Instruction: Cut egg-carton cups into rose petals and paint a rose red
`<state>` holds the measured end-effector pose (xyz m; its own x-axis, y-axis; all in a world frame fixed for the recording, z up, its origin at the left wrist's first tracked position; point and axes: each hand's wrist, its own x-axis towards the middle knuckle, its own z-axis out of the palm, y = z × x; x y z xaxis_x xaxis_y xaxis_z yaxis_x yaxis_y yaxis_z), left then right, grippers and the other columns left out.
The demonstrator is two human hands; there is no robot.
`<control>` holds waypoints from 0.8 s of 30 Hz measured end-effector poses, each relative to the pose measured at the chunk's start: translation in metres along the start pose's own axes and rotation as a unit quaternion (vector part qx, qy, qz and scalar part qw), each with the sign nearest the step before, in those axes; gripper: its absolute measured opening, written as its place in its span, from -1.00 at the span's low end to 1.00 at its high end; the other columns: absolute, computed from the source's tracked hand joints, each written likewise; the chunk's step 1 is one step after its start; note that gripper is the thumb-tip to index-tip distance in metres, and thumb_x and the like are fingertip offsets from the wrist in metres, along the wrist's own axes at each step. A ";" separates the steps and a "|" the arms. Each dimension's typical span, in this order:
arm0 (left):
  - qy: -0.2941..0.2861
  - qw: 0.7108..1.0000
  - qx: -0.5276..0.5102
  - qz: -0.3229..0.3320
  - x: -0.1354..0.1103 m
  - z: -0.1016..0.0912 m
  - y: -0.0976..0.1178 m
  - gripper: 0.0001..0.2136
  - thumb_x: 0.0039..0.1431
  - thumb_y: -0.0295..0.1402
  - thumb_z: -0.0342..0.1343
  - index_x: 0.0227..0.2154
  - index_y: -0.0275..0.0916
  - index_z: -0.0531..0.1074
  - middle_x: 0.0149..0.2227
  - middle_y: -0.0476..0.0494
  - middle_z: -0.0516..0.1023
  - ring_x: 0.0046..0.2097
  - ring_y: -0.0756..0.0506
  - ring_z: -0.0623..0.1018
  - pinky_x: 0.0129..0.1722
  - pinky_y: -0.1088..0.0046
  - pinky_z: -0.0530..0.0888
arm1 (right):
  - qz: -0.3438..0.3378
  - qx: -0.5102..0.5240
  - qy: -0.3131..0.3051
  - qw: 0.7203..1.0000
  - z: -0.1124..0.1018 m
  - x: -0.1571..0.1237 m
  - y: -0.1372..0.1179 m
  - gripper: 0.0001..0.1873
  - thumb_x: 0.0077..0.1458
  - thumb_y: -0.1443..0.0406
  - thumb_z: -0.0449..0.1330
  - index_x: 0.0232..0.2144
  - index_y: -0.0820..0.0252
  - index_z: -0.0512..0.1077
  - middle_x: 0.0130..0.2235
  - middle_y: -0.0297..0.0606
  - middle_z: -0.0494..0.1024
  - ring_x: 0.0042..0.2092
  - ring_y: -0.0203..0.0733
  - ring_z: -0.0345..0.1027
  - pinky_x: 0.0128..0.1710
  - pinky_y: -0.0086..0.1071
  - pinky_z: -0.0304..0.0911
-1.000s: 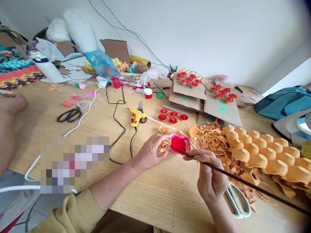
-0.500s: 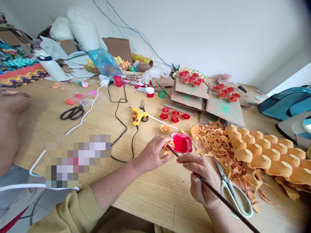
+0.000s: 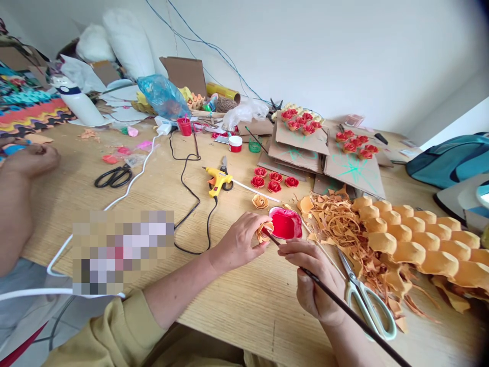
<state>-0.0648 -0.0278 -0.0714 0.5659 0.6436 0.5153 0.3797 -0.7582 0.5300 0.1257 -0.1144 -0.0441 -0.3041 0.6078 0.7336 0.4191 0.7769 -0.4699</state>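
My left hand (image 3: 241, 238) pinches a small orange paper rose (image 3: 264, 232) between thumb and fingers. In my right hand (image 3: 315, 278) is a long dark paintbrush (image 3: 347, 309), its tip touching the rose's petals. Just behind the rose lies a shallow dish of red paint (image 3: 286, 224). An unpainted orange rose (image 3: 260, 202) rests on the table beyond my left hand. Several red roses (image 3: 274, 182) are grouped behind it. To the right of my right hand lie pale green-handled scissors (image 3: 370, 300).
Orange scraps (image 3: 346, 224) and an orange egg tray (image 3: 424, 234) fill the right side. Cardboard sheets (image 3: 298, 153) bear more red roses. A yellow glue gun (image 3: 218, 181) with its cord and black scissors (image 3: 113, 176) lie left. Another person's hand (image 3: 32, 160) is at the far left.
My hands stay almost in place, the brush still at the rose; my right hand has shifted very slightly left. The other person's hand has moved right, showing something blue.
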 end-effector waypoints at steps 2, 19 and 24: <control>0.004 1.000 0.002 -0.002 0.000 0.000 0.000 -0.61 0.18 -0.43 0.12 0.07 -0.20 0.25 -0.01 -0.20 0.49 0.01 -0.17 0.46 0.05 0.22 0.44 | 0.005 0.000 0.013 1.000 -0.002 -0.002 0.000 -0.73 0.34 0.37 -0.04 0.02 0.19 0.35 -0.10 -0.01 0.53 -0.03 -0.01 0.46 -0.08 -0.05 0.44; -0.002 1.000 -0.007 0.010 0.001 -0.001 0.001 -0.59 0.13 -0.44 0.13 0.06 -0.21 0.27 -0.04 -0.21 0.50 -0.02 -0.18 0.48 0.01 0.21 0.47 | -0.006 0.009 -0.022 1.000 -0.003 0.002 0.000 -0.71 0.32 0.40 -0.06 0.01 0.20 0.35 -0.06 -0.01 0.53 -0.02 -0.04 0.45 -0.04 -0.06 0.41; 0.006 1.000 -0.007 0.001 0.001 0.000 -0.001 -0.58 0.13 -0.46 0.11 0.08 -0.19 0.26 0.00 -0.22 0.48 0.04 -0.19 0.48 0.06 0.17 0.45 | 0.003 0.011 -0.010 1.000 -0.012 -0.001 -0.002 -0.72 0.34 0.36 -0.07 -0.01 0.18 0.35 -0.08 -0.02 0.54 0.00 0.00 0.45 -0.02 -0.01 0.40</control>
<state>-0.0651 -0.0261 -0.0714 0.5582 0.6427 0.5247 0.3673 -0.7585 0.5383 0.1351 -0.1188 -0.0379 -0.3193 0.6151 0.7209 0.4018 0.7768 -0.4849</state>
